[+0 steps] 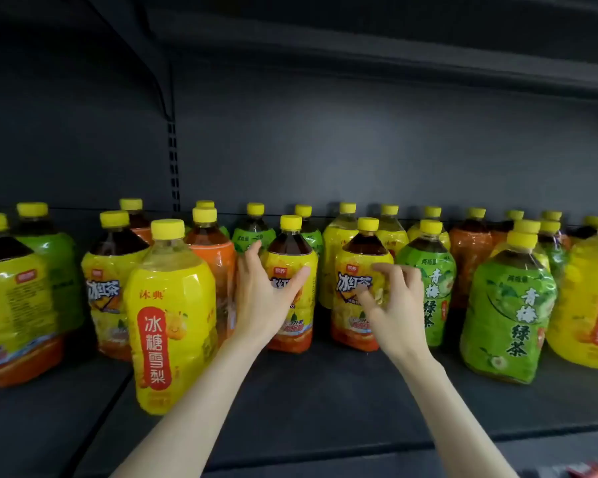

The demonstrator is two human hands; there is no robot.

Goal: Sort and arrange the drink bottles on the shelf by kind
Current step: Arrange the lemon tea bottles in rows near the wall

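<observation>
The left grip [266, 298] clasps a tea bottle [292, 244], thumb across its label and fingers round its far left side. The right grip [394, 305] hangs with fingers loosely curled, holding nothing, just before a second tea bottle [361, 250]; whether it touches cannot be told. Both bottles stand upright on the shelf [325, 391]. A pear bottle [170, 305] stands left of the left grip, and a green bottle [428, 270] stands right of the right grip.

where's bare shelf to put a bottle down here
Bare front strip of shelf between the pear drink bottle and the front green tea bottle; also the front left corner. Crowded behind, where the left hand grips an iced tea bottle.
</observation>
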